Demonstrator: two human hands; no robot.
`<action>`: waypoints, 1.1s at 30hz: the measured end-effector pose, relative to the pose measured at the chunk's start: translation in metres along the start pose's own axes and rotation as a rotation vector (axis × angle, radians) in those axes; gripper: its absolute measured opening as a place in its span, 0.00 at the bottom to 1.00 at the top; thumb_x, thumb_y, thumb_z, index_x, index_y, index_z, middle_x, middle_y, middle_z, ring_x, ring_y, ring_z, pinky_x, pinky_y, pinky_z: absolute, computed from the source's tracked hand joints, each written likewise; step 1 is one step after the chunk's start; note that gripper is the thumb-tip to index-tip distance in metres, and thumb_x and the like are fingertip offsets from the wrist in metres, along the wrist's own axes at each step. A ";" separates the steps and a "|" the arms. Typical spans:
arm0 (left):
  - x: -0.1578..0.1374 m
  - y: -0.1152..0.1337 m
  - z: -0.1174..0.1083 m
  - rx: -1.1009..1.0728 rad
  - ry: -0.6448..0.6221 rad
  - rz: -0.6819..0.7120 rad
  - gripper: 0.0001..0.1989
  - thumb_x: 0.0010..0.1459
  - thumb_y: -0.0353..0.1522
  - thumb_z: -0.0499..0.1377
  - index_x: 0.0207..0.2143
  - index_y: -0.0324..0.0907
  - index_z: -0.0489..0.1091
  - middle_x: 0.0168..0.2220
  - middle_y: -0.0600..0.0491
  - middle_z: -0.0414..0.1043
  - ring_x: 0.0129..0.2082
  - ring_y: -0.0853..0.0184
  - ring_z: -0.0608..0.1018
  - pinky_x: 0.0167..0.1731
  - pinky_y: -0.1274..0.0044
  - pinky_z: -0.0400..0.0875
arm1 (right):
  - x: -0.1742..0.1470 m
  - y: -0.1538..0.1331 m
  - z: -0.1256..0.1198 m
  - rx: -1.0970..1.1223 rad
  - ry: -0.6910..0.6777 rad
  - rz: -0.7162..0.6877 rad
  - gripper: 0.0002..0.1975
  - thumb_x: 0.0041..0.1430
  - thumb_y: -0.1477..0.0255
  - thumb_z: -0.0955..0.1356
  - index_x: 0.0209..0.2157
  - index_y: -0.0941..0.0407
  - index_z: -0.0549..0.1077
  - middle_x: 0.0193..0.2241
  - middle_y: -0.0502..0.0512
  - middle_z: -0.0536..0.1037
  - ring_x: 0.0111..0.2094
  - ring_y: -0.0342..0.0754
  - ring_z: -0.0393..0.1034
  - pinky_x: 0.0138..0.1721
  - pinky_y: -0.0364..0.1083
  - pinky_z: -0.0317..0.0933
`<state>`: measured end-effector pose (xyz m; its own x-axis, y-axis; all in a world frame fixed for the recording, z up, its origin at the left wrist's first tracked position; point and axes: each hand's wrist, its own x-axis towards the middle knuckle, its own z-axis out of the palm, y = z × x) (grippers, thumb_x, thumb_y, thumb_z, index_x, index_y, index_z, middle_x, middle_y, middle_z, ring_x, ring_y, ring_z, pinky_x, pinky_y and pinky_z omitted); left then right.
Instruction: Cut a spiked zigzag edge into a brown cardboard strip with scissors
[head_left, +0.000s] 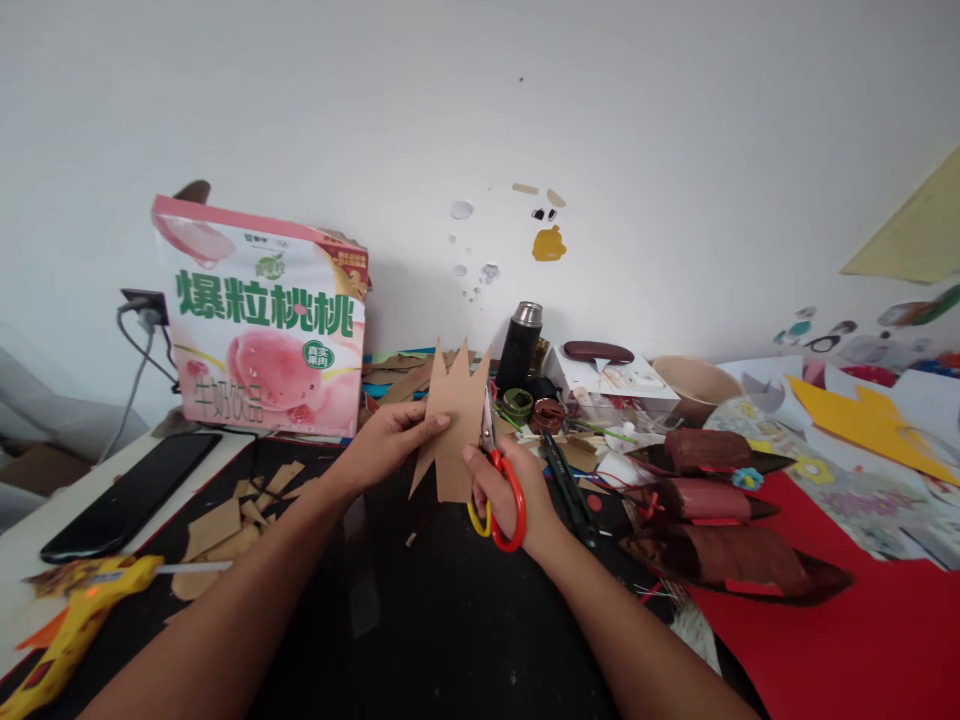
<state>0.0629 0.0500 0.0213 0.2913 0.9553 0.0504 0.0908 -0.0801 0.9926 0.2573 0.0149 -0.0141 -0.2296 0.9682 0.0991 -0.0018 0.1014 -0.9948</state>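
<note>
My left hand (397, 432) pinches a piece of brown cardboard (459, 440) by its left edge, thumb on the near face. Several pointed spikes are cut along the cardboard's top, and a narrow sliver sticks out at its lower left. In my right hand (517, 490) is a pair of scissors (511, 505) with red and yellow handles, blades pointing up along the cardboard's right edge. The fingers pass through the handles. Whether the blades grip the cardboard is hard to tell. Both hands are above the black work mat (420, 630).
Cardboard scraps (217, 525), a yellow glue gun (82, 620) and a black phone (131, 495) lie left. A drink carton (262, 320) stands behind them. A black thermos (520, 345) stands at the back. A box cutter (568, 490) and brown model boats (742, 555) are right.
</note>
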 end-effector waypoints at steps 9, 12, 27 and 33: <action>0.015 -0.012 -0.015 -0.261 0.513 0.191 0.22 0.53 0.47 0.71 0.23 0.42 0.67 0.13 0.61 0.60 0.11 0.75 0.61 0.12 0.82 0.54 | 0.003 0.010 0.000 0.075 -0.123 0.032 0.27 0.63 0.43 0.69 0.39 0.54 0.69 0.17 0.45 0.74 0.15 0.45 0.69 0.19 0.41 0.65; 0.019 -0.011 -0.019 -0.376 0.619 0.255 0.19 0.51 0.43 0.72 0.26 0.42 0.68 0.14 0.61 0.62 0.12 0.75 0.63 0.11 0.83 0.56 | 0.003 0.011 0.004 0.081 -0.195 0.075 0.32 0.59 0.38 0.69 0.40 0.55 0.69 0.18 0.48 0.76 0.17 0.46 0.72 0.21 0.41 0.67; 0.019 -0.009 -0.020 -0.443 0.732 0.358 0.20 0.55 0.44 0.71 0.27 0.44 0.64 0.14 0.64 0.60 0.11 0.76 0.59 0.10 0.83 0.52 | -0.005 0.009 0.006 -0.057 -0.344 0.102 0.36 0.57 0.37 0.70 0.47 0.57 0.72 0.31 0.54 0.80 0.25 0.45 0.76 0.27 0.43 0.70; 0.017 -0.014 -0.021 -0.322 0.717 0.328 0.19 0.58 0.43 0.68 0.28 0.44 0.64 0.15 0.64 0.58 0.12 0.76 0.59 0.12 0.83 0.53 | -0.006 0.009 0.004 -0.179 -0.315 0.053 0.29 0.66 0.43 0.67 0.46 0.55 0.72 0.28 0.50 0.78 0.18 0.42 0.70 0.19 0.40 0.63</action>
<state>0.0470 0.0731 0.0110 -0.4276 0.8561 0.2904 -0.1999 -0.4028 0.8932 0.2546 0.0094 -0.0240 -0.5134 0.8581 0.0082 0.1823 0.1184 -0.9761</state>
